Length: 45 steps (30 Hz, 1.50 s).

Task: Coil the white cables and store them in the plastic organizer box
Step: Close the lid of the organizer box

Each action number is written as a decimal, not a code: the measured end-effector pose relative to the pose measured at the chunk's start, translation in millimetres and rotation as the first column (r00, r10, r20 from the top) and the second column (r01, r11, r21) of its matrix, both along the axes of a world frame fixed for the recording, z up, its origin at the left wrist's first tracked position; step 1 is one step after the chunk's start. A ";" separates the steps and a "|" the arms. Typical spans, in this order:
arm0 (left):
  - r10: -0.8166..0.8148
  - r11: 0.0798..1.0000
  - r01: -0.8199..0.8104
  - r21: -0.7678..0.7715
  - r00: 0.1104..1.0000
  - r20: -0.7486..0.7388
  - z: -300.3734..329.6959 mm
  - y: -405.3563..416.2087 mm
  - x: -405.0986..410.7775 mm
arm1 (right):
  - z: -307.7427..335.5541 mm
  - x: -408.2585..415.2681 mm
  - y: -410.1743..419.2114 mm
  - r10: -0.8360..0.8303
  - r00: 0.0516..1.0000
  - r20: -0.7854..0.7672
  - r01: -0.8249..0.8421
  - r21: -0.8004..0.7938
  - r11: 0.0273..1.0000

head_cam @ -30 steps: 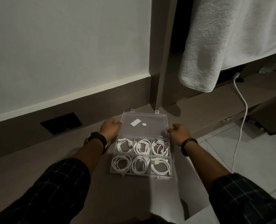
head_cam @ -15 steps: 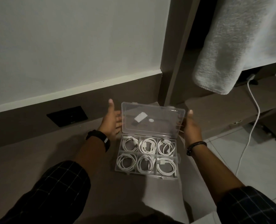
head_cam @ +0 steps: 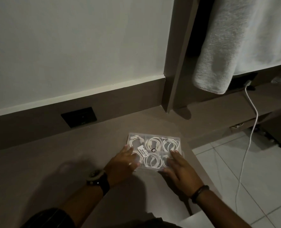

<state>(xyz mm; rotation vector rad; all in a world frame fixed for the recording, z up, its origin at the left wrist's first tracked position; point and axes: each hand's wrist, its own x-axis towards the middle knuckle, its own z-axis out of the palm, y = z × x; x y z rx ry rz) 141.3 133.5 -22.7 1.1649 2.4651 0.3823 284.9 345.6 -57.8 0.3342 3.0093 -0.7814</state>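
Observation:
The clear plastic organizer box lies on the brown ledge with its lid down. Coiled white cables show through the lid, one in each of several compartments. A price sticker and a round dark sticker sit on the lid. My left hand rests flat on the lid's near left part, fingers spread. My right hand rests flat on the near right part, thumb at the front edge. Neither hand holds anything.
The brown ledge runs along the wall, with a black socket plate on the skirting. A grey towel hangs at upper right. A loose white cable trails down onto the tiled floor to the right.
The lid, held upright by both hands half a second ago, has swung down onto the box. Both hands now lie flat on top of it.

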 end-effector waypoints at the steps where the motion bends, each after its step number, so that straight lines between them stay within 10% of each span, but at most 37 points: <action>1: -0.088 0.994 0.081 -0.069 0.991 -0.098 -3.2 -2.8 3.0 | -2.4 2.1 -1.0 0.020 1.000 0.016 -0.021 0.070 0.997; 6: -0.240 0.964 0.185 -0.190 0.913 -0.330 -12.2 -7.8 6.4 | -2.7 0.4 -5.4 0.078 0.995 0.065 -0.091 0.231 0.969; 15: -0.293 0.898 0.144 -0.417 0.901 -0.321 3.0 14.0 15.3 | 2.7 -3.3 -15.8 0.083 0.996 0.025 -0.085 0.482 0.872; 34: -0.200 0.973 0.107 -0.204 0.834 -0.515 2.6 7.5 17.5 | 0.0 -31.5 0.2 0.115 0.984 0.135 -0.164 0.444 0.881; 45: 0.061 0.960 -0.189 -0.209 0.863 -0.501 -23.7 46.3 -31.0 | -15.2 -139.6 31.3 0.180 0.961 0.210 -0.254 0.404 0.879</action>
